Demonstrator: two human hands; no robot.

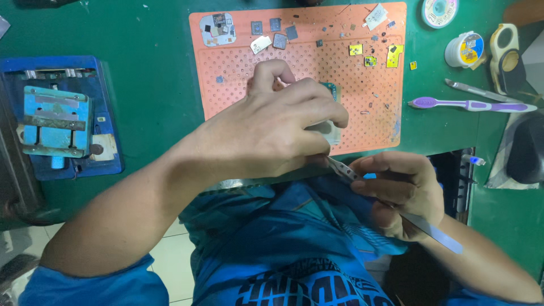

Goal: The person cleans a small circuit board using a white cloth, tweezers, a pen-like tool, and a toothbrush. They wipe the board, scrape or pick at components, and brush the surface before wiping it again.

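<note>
- Head view: left hand (272,133) curled around a small pale board (331,131) over the orange perforated mat (226,90).
- Right hand (405,192) pinches metal tweezers (396,212), tips meeting the board's underside.
- Step judged: fine picking at the board; steady tip placement needed.

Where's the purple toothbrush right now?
In the head view the purple toothbrush lies flat on the green bench, right of the orange mat, just below a metal tool and beyond the right hand.
</note>
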